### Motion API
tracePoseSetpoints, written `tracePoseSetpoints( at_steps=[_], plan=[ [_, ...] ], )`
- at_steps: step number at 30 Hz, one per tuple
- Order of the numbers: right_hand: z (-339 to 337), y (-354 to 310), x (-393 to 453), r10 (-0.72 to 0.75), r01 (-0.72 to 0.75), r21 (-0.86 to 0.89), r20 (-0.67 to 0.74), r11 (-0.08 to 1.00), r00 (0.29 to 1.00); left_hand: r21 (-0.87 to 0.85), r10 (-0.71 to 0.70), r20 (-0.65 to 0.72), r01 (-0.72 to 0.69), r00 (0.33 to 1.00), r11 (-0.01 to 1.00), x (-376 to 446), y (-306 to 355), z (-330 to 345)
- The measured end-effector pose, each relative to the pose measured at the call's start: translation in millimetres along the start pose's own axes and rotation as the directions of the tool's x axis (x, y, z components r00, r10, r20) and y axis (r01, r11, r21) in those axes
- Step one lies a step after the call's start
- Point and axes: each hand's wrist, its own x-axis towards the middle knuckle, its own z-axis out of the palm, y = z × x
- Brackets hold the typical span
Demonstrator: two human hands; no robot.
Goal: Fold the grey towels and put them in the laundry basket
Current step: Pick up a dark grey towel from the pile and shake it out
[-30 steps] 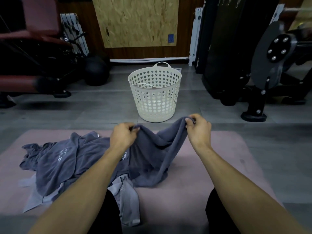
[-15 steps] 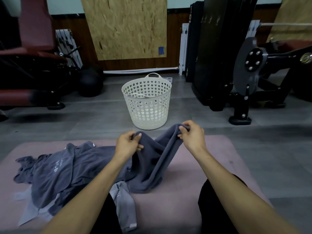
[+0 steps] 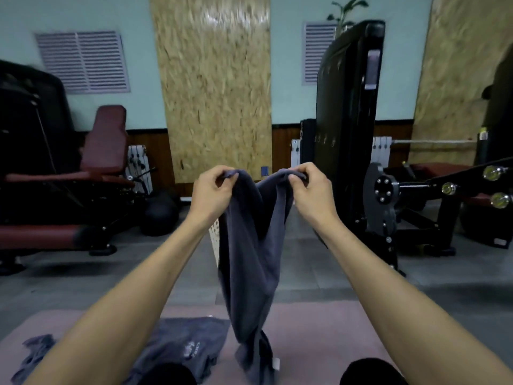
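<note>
Two hands: the left hand (image 3: pixel 212 190) and the right hand (image 3: pixel 311 191) are raised side by side, near each other, in front of the person.
Left fingers: curled, thumb and fingertips pinching one top corner of the grey towel (image 3: pixel 249 259).
Right fingers: curled likewise, pinching the other top corner.
Towel position: it hangs down from both pinches, sagging in a V between the hands; its lower end, twisted and bearing a small white tag, reaches the pink mat (image 3: pixel 319 334).
Remaining towels: a crumpled grey heap (image 3: pixel 177 348) with pale lettering lies on the mat to the left, under the left forearm.
Laundry basket: only a strip of the white perforated basket (image 3: pixel 213 237) shows beside the hanging towel; the rest is hidden.
Surface: grey floor beyond the mat.
Room: red-padded gym bench (image 3: pixel 102 151) at left, black weight machine (image 3: pixel 349 120) at right, chipboard panel (image 3: pixel 216 87) on a pale green wall.
</note>
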Motion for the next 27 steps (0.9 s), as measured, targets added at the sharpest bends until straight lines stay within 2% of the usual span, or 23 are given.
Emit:
tracePoseSetpoints(
  at_steps=[3,5,8,12,15,17,20,24,27],
  plan=[
    [-11,-32,21,-0.133,0.139,0.036,-0.128,0.990,0.983,-0.075,0.102,-0.142,-0.113,0.985,0.991,25,30,-12],
    [-16,-46,31,-0.180,0.191,0.052,-0.176,0.980,0.968,-0.106,0.121,-0.153,-0.138,0.981,0.985,35,41,-17],
    [-24,-55,42,-0.141,0.148,0.037,-0.151,0.988,0.979,-0.153,0.079,-0.103,-0.094,0.991,0.984,44,49,-18],
    [-30,-59,50,-0.162,0.176,0.057,-0.190,0.983,0.968,-0.213,0.109,-0.179,-0.146,0.978,0.966,49,57,-15],
    [-28,-49,53,-0.129,0.141,0.055,-0.180,0.989,0.975,-0.248,0.090,-0.156,-0.127,0.984,0.960,44,51,-4],
    [-26,-34,54,-0.076,0.085,0.049,-0.177,0.995,0.981,-0.298,0.016,-0.147,-0.060,0.989,0.953,44,36,9],
    [-19,0,57,0.086,-0.083,0.022,-0.141,0.996,0.986,-0.362,-0.219,-0.077,0.178,0.973,0.915,55,-7,35],
    [-6,58,68,0.293,-0.296,-0.049,-0.065,0.954,0.954,-0.304,-0.476,0.082,0.477,0.876,0.825,74,-78,80],
    [2,91,91,0.355,-0.360,-0.059,-0.082,0.931,0.931,-0.242,-0.575,0.163,0.597,0.802,0.765,94,-113,112]
  ],
)
